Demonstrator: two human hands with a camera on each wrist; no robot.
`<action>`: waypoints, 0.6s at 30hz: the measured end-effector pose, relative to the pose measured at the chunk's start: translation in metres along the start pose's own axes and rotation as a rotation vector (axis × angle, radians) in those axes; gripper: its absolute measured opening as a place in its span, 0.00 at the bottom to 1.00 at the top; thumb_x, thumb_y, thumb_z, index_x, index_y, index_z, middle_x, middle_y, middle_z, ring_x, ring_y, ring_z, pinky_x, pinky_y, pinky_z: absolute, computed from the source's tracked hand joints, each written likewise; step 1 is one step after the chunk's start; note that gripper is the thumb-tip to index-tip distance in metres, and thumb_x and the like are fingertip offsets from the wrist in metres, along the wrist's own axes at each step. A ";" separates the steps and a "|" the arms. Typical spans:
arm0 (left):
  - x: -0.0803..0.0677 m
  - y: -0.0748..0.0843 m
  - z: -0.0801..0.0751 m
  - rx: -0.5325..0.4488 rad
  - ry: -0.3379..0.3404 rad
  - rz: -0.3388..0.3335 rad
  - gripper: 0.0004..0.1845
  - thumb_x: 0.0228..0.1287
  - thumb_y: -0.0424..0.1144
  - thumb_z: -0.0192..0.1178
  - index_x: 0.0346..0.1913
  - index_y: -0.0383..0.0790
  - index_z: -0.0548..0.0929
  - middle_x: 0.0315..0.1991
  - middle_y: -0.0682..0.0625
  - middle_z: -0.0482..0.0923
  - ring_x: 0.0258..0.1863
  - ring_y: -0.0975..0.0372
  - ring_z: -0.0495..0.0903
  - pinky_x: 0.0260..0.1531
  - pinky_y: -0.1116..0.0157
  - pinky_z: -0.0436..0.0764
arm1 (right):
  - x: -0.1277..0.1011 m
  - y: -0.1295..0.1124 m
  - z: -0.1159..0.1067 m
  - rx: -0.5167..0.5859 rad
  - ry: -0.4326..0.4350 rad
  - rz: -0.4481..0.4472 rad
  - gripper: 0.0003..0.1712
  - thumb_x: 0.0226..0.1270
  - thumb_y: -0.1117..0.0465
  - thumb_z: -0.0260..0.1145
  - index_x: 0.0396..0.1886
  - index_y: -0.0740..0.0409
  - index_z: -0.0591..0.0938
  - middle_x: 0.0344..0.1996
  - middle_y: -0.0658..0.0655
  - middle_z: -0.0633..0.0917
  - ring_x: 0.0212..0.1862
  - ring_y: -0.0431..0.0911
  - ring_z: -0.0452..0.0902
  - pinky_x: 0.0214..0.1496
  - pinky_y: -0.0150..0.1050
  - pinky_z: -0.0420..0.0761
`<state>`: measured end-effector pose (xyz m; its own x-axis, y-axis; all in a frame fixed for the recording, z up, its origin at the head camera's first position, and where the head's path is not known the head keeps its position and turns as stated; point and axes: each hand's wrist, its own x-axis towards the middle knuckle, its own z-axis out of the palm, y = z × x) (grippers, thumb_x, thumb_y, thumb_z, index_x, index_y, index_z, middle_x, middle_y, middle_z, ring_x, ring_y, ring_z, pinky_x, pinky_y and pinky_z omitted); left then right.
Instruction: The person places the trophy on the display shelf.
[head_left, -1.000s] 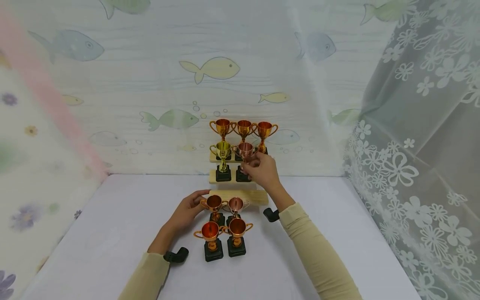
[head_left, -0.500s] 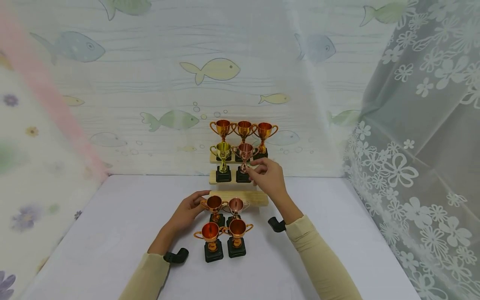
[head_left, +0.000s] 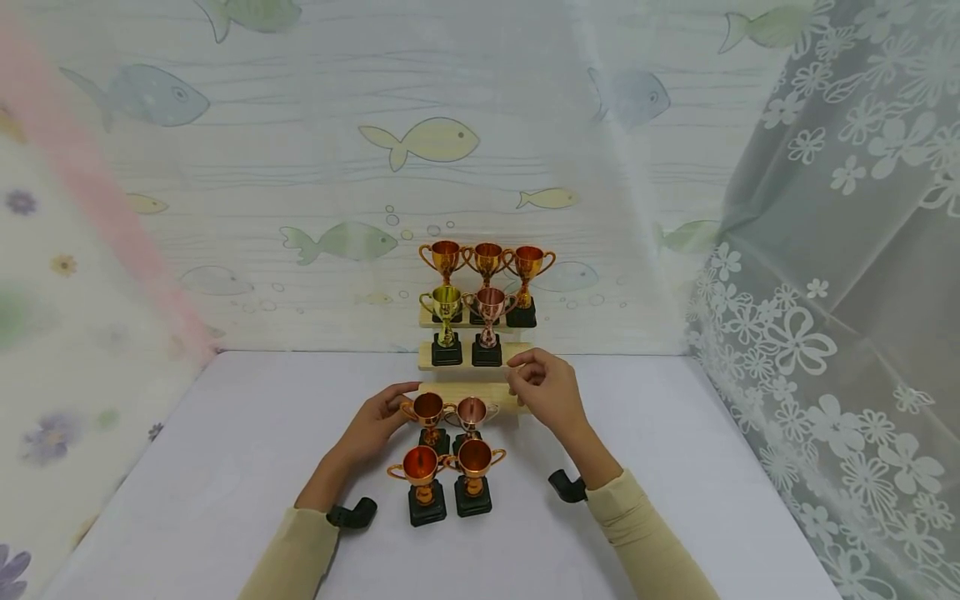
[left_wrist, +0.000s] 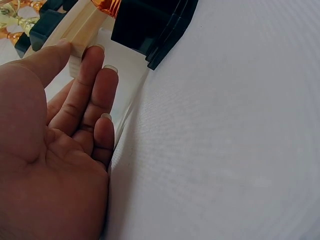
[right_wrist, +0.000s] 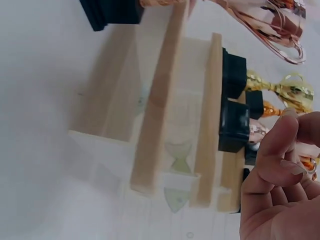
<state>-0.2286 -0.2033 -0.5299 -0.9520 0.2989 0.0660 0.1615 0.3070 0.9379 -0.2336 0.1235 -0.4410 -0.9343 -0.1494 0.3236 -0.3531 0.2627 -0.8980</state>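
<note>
A three-tier wooden display stand point(head_left: 517, 392) bears small trophy cups on black bases. On its middle tier are a yellow-gold trophy point(head_left: 446, 307) and a rose-gold trophy point(head_left: 489, 308). My left hand point(head_left: 378, 421) holds the left end of the lowest tier; in the left wrist view the thumb point(left_wrist: 57, 52) and fingertips lie against that plank point(left_wrist: 85, 30). Near the tier's right end hovers my right hand point(head_left: 553, 392), fingers loosely curled around nothing. In the right wrist view its fingers point(right_wrist: 277, 137) appear in front of the upper trophies.
Three orange-gold trophies point(head_left: 487, 257) fill the top tier. In front of the stand, several more stand on the white table point(head_left: 637, 433), among them a copper one point(head_left: 474, 457) and a red-lined one point(head_left: 420, 460). A fish-print cloth point(head_left: 315, 183) hangs behind.
My right hand has let go of the rose-gold trophy, which stands on the middle tier, and has moved down and right. My left hand has stayed at the lowest tier.
</note>
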 end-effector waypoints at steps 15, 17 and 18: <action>-0.001 0.000 0.000 -0.007 0.013 -0.017 0.27 0.82 0.40 0.59 0.78 0.44 0.70 0.53 0.49 0.88 0.55 0.59 0.84 0.67 0.54 0.73 | -0.034 0.023 0.012 -0.034 -0.155 0.037 0.09 0.70 0.70 0.71 0.47 0.59 0.87 0.22 0.52 0.87 0.20 0.45 0.80 0.25 0.35 0.79; -0.001 0.000 0.000 -0.007 0.012 -0.013 0.27 0.82 0.40 0.59 0.78 0.43 0.70 0.53 0.48 0.88 0.55 0.59 0.84 0.67 0.54 0.73 | -0.035 0.025 0.013 -0.026 -0.194 0.039 0.09 0.70 0.70 0.70 0.48 0.59 0.87 0.22 0.53 0.87 0.20 0.44 0.80 0.24 0.36 0.78; -0.001 0.000 0.000 -0.006 0.009 -0.007 0.27 0.82 0.40 0.59 0.78 0.43 0.70 0.52 0.48 0.88 0.55 0.58 0.84 0.67 0.54 0.74 | -0.036 0.026 0.014 -0.022 -0.213 0.039 0.10 0.70 0.70 0.70 0.48 0.59 0.87 0.22 0.53 0.87 0.20 0.44 0.80 0.24 0.36 0.78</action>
<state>-0.2279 -0.2041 -0.5301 -0.9556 0.2881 0.0622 0.1528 0.3040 0.9403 -0.2082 0.1223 -0.4803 -0.9165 -0.3364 0.2164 -0.3202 0.2929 -0.9009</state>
